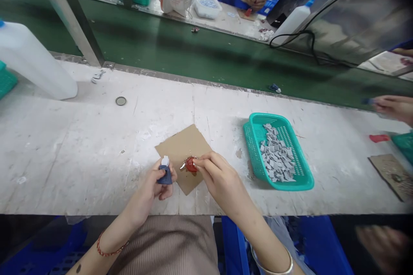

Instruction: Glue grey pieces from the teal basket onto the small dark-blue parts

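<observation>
White worktable [97, 137], scuffed, in front of the seated person; a green belt [180, 56] runs along its far edge. A large white plastic jug [35, 60] stands on the table at the left, its contents not visible to me. To the right of the hands, a teal perforated basket [284, 187] holds a loose heap of small grey pieces [277, 157]. Beyond the belt, a white tub [208, 6] contains small pale-blue bits. Nearer, between the forearms and the belt, a square of brown cardboard [179, 144] lies turned cornerwise on the tabletop; on it sits a small crimped cap [190, 164] with red material inside. Right hand [222, 178]: thumb and fingers brought together in a pinch at the cap's right side; whatever they grip is too small and too covered for me to name with confidence. Left hand [153, 187]: fingers curled, gripping a dark-blue piece [165, 176] with a pale grey part [165, 160] standing out of its top, just over the cardboard's left edge. Pose: both forearms reach forward from the near table edge, converging; right wrist angled inward over the cardboard, left hand turned with the thumb across the blue piece.
</observation>
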Available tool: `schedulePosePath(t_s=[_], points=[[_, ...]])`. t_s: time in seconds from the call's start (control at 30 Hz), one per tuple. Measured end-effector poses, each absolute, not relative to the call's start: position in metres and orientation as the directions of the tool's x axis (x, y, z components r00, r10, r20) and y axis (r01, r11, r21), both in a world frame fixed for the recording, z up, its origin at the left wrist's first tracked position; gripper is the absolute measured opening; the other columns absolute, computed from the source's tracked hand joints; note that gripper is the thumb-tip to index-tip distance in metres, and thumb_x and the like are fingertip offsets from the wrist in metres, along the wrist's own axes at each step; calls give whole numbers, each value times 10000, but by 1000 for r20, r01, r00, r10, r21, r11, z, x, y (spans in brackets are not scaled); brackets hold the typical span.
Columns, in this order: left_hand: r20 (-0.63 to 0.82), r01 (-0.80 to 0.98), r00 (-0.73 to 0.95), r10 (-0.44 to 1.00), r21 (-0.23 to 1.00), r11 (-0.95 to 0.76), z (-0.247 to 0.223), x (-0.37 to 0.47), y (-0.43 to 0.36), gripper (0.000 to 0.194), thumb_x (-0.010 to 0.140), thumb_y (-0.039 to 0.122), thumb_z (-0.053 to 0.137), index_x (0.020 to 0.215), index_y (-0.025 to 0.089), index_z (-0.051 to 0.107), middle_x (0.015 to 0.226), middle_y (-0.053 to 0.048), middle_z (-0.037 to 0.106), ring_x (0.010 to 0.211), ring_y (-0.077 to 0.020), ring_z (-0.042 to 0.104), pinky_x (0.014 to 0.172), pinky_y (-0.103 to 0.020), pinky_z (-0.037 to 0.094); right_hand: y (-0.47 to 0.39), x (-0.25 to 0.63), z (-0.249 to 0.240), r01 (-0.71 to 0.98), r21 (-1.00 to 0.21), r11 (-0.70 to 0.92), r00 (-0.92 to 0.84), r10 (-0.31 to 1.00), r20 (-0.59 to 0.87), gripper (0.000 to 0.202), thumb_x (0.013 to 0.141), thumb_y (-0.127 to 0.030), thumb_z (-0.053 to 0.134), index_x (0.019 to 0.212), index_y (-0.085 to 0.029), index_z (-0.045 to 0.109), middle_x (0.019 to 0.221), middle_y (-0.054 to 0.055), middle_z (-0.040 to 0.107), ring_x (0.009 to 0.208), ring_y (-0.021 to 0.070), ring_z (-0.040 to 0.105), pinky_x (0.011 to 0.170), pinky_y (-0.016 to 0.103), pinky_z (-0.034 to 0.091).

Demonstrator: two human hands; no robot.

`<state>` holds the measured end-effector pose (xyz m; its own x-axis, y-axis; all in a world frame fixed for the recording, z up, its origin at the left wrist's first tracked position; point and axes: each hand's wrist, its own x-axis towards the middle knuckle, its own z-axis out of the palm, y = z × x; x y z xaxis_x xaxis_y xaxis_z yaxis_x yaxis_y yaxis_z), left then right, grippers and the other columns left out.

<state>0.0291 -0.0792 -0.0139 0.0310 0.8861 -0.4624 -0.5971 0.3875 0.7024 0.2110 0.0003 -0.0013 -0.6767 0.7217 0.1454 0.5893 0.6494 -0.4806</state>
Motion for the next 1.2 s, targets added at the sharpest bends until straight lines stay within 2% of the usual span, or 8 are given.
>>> schedulePosePath(t_s=[0.1, 0.23, 0.33, 0.43, 0.57, 0.73, 1.0, 1.2], points=[[-431, -532, 14, 902, 761, 372, -11, 28, -81, 150, 882, 340, 591, 871, 190, 594, 727, 23, 525, 563, -80, 461, 553, -227, 369, 5, 214, 4, 520, -685, 510, -612, 782, 117, 186, 967, -182, 522, 951, -198, 707, 911, 78, 686, 863, 191, 655, 765, 337, 549], [-384, -502, -43, 923, 807, 312, -6, 32, -83, 164, 874, 315, 656, 985, 205, 703, 882, -34, 658, 760, -144, 613, 632, -240, 474, 9, 222, 15, 330, -935, 127, -404, 915, -19, 100, 872, -289, 683, 897, -217, 748, 918, 60, 739, 861, 196, 679, 747, 340, 564], [-370, -547, -80, 925, 792, 270, -2, 37, -82, 193, 825, 308, 727, 994, 217, 741, 1012, -56, 712, 856, -186, 662, 680, -263, 531, 5, 224, 23, 169, -978, -120, -339, 925, -172, 155, 800, -364, 754, 858, -220, 757, 844, 41, 745, 772, 179, 679, 725, 344, 571], [-337, -573, -96, 937, 788, 225, 2, 43, -80, 194, 788, 286, 771, 973, 228, 758, 1019, -52, 744, 862, -200, 689, 665, -260, 549, -1, 220, 33, 103, -969, -226, -333, 910, -248, 172, 771, -382, 775, 825, -219, 764, 786, 38, 742, 727, 170, 671, 735, 348, 574], [-296, -574, -124, 947, 800, 175, 6, 51, -78, 136, 779, 226, 778, 915, 228, 762, 1012, -45, 764, 946, -216, 706, 771, -281, 575, -6, 213, 41, 47, -975, -218, -345, 912, -221, 129, 772, -358, 776, 824, -241, 771, 815, 32, 751, 753, 167, 684, 748, 335, 587], [-287, -562, -148, 946, 812, 158, 10, 57, -77, 138, 765, 202, 783, 900, 220, 756, 949, -44, 774, 942, -236, 721, 848, -335, 582, -8, 208, 48, 79, -993, -91, -404, 908, -116, 51, 798, -286, 752, 821, -243, 771, 895, 37, 748, 860, 185, 701, 786, 340, 608], [-255, -507, -190, 948, 852, 128, 10, 59, -75, 140, 767, 176, 771, 885, 251, 770, 941, -13, 768, 933, -209, 718, 849, -303, 581, -13, 204, 58, 267, -954, 133, -464, 886, -6, 94, 850, -185, 686, 874, -231, 765, 922, 52, 724, 909, 191, 682, 831, 350, 592], [-296, -460, -215, 931, 871, 170, 10, 59, -75, 124, 753, 197, 779, 867, 246, 786, 985, -43, 774, 971, -250, 715, 827, -331, 594, -13, 206, 58, 342, -916, 211, -468, 883, 28, 96, 863, -191, 673, 841, -235, 756, 918, 56, 722, 910, 203, 686, 841, 370, 585]])
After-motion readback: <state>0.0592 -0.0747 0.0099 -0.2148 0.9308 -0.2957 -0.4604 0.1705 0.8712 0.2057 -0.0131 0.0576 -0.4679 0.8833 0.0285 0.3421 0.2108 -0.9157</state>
